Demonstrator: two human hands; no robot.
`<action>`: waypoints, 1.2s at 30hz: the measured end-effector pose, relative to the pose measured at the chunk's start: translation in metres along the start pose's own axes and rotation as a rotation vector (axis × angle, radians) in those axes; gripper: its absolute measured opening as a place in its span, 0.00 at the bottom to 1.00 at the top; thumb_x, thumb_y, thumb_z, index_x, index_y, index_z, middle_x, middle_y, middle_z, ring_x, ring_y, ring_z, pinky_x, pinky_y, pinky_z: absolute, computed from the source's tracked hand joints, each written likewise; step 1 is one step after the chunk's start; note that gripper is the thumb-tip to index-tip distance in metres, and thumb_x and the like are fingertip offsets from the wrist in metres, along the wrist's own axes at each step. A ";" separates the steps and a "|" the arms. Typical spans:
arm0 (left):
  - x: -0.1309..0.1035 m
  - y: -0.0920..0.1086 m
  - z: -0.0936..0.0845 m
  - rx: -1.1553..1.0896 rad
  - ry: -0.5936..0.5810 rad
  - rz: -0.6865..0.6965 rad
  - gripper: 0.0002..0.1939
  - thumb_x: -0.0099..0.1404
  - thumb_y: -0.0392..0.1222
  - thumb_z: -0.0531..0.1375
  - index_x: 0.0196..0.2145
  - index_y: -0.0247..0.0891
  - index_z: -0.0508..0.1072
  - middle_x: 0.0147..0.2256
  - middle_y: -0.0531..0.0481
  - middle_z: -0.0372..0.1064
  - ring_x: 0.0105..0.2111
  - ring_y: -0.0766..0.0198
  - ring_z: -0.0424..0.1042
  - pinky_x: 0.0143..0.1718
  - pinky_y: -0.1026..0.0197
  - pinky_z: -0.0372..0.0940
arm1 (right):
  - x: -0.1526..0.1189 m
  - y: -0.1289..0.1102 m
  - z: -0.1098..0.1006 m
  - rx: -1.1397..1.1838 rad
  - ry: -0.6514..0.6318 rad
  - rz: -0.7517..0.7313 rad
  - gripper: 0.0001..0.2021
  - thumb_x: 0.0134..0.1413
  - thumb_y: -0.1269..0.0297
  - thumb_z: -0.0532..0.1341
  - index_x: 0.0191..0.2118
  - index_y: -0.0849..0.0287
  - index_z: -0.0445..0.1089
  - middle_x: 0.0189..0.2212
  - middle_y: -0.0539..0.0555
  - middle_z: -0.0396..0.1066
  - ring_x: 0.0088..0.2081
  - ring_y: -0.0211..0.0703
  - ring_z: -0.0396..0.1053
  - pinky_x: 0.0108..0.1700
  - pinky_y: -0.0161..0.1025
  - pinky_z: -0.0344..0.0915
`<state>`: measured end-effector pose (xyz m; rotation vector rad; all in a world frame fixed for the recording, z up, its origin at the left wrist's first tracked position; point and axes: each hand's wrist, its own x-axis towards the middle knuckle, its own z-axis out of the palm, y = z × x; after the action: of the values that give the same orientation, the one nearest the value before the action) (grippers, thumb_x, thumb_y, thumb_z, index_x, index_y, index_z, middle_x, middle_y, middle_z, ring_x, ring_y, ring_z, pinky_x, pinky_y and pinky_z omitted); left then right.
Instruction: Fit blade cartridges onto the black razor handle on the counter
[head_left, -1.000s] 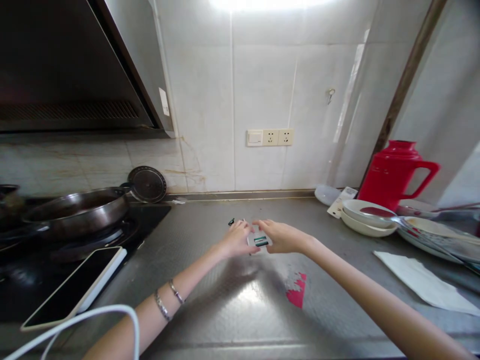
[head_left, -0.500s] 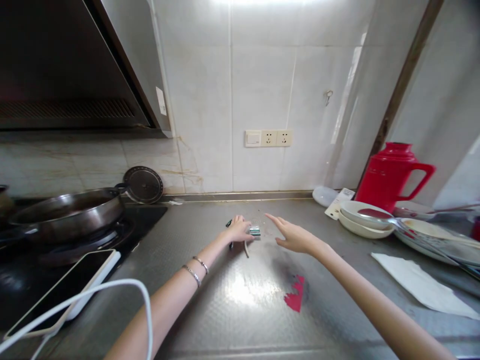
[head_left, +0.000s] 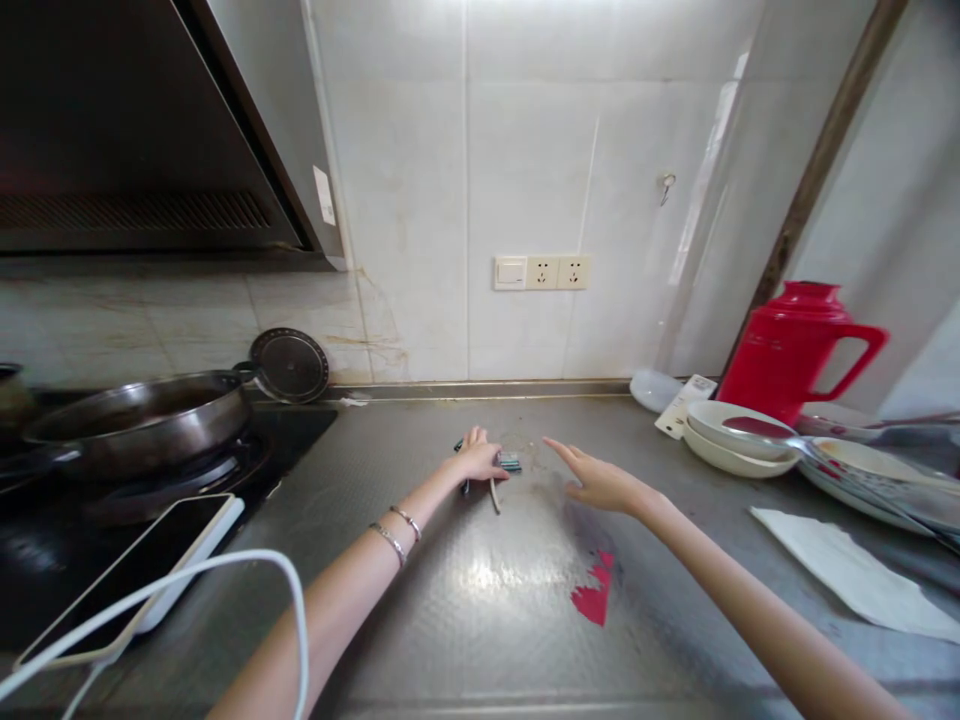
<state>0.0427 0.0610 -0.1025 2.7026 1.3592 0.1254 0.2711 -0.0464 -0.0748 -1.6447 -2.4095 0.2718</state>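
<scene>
My left hand [head_left: 480, 458] reaches down to the metal counter [head_left: 517, 655], its fingers curved around a small cluster of things that includes dark and greenish-silver pieces [head_left: 511, 463]. Much of that cluster is hidden under the palm. A short pale stick or cord [head_left: 494, 496] pokes out below the hand. To the right, my right hand [head_left: 600, 478] hovers over the counter with fingers stretched out and nothing in it. A torn pink-red patch [head_left: 595, 592] lies on the counter nearer to me.
At the left, a pan [head_left: 142, 425] sits on the stove beside a phone [head_left: 127, 590] with a white cable [head_left: 247, 560]. The right side holds a red thermos [head_left: 787, 350], stacked bowls [head_left: 731, 455], a plate [head_left: 870, 500] and a white paper sheet [head_left: 855, 575].
My right hand has shifted slightly to the right, away from my left hand. My left hand stays over the small pieces. The camera view has moved a little.
</scene>
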 end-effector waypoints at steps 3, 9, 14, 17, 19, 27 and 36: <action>-0.001 -0.004 0.002 -0.036 0.089 0.028 0.30 0.49 0.60 0.61 0.47 0.42 0.68 0.53 0.41 0.53 0.57 0.43 0.44 0.56 0.45 0.44 | 0.005 0.008 0.005 0.045 0.014 0.002 0.41 0.45 0.72 0.54 0.65 0.54 0.36 0.60 0.63 0.51 0.51 0.51 0.63 0.49 0.42 0.58; -0.016 -0.024 -0.004 -0.125 0.251 0.044 0.31 0.48 0.57 0.64 0.48 0.42 0.68 0.54 0.41 0.54 0.57 0.47 0.47 0.56 0.48 0.47 | 0.017 0.039 0.020 0.081 0.052 0.018 0.39 0.42 0.73 0.53 0.64 0.66 0.40 0.59 0.66 0.53 0.56 0.49 0.57 0.54 0.42 0.55; -0.038 -0.047 -0.005 -0.194 0.365 -0.003 0.25 0.53 0.54 0.61 0.46 0.41 0.70 0.51 0.42 0.58 0.55 0.52 0.51 0.55 0.50 0.51 | 0.030 0.055 0.033 -0.025 0.165 0.033 0.33 0.45 0.71 0.53 0.61 0.68 0.50 0.54 0.64 0.61 0.55 0.48 0.59 0.55 0.42 0.53; -0.050 -0.064 0.000 -0.225 0.445 -0.136 0.19 0.60 0.50 0.56 0.45 0.38 0.70 0.48 0.42 0.61 0.53 0.56 0.55 0.54 0.54 0.52 | 0.039 0.061 0.040 -0.112 0.239 0.099 0.27 0.49 0.68 0.53 0.57 0.67 0.57 0.54 0.63 0.61 0.56 0.49 0.57 0.56 0.41 0.52; -0.059 -0.075 0.005 -0.221 0.469 -0.201 0.16 0.62 0.46 0.53 0.44 0.36 0.70 0.46 0.42 0.62 0.51 0.56 0.56 0.54 0.54 0.53 | 0.043 0.065 0.045 -0.132 0.271 0.168 0.24 0.53 0.67 0.51 0.56 0.69 0.59 0.54 0.65 0.61 0.56 0.49 0.56 0.56 0.41 0.52; -0.087 -0.103 0.014 -0.166 0.455 -0.279 0.14 0.62 0.41 0.51 0.43 0.36 0.69 0.47 0.41 0.64 0.52 0.55 0.57 0.54 0.52 0.52 | 0.041 0.066 0.064 -0.168 0.327 0.325 0.19 0.57 0.65 0.46 0.51 0.64 0.64 0.53 0.64 0.63 0.54 0.51 0.59 0.54 0.45 0.53; -0.094 -0.098 0.014 -0.100 0.371 -0.246 0.15 0.63 0.42 0.49 0.45 0.36 0.68 0.47 0.43 0.65 0.50 0.58 0.61 0.53 0.56 0.54 | 0.040 0.066 0.064 -0.186 0.326 0.332 0.19 0.56 0.65 0.47 0.50 0.65 0.65 0.53 0.64 0.63 0.55 0.51 0.59 0.55 0.44 0.53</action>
<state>-0.0896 0.0422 -0.1317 2.4880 1.7153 0.6791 0.2985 0.0128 -0.1514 -1.9906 -1.9691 -0.1666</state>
